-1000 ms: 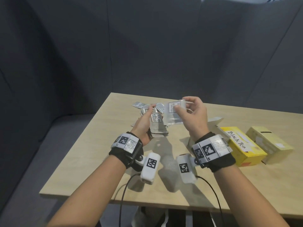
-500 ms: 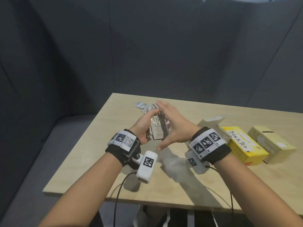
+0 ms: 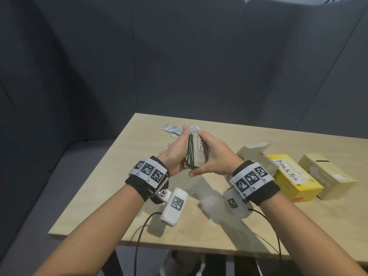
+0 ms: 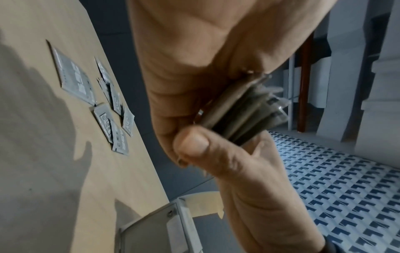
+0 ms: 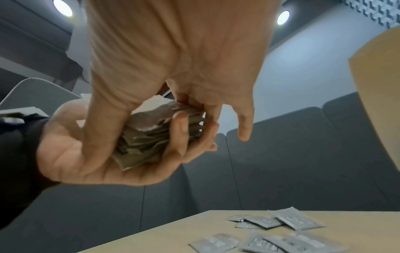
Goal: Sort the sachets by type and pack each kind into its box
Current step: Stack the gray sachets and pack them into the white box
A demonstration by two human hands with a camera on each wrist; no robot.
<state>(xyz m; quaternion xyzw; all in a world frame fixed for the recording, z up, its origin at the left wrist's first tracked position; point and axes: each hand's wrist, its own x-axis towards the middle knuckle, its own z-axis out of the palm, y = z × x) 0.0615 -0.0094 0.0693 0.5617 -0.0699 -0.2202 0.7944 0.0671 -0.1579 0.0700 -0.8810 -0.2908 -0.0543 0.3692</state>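
A thick stack of brown sachets (image 3: 197,154) stands on edge above the table, held between both hands. My left hand (image 3: 184,141) cups it from the left, fingers curled round its far end. My right hand (image 3: 202,156) grips it from the right, thumb under the near end. The left wrist view shows the stack (image 4: 242,109) edge-on with the right thumb (image 4: 192,145) pressed against it. In the right wrist view the stack (image 5: 155,133) lies in the left palm (image 5: 65,145). Several loose grey sachets (image 3: 171,129) lie on the table behind the hands.
An open grey box (image 3: 256,154) with its flap up stands right of my hands. Beside it lie a yellow box marked Black Tea (image 3: 292,180) and a pale yellow box (image 3: 326,174). The wooden table (image 3: 119,186) ends at its left edge, near a dark padded bench.
A second ago my right hand held a single sachet beside the stack. It laid it on the stack, and both hands now close round the stack, turned on edge.
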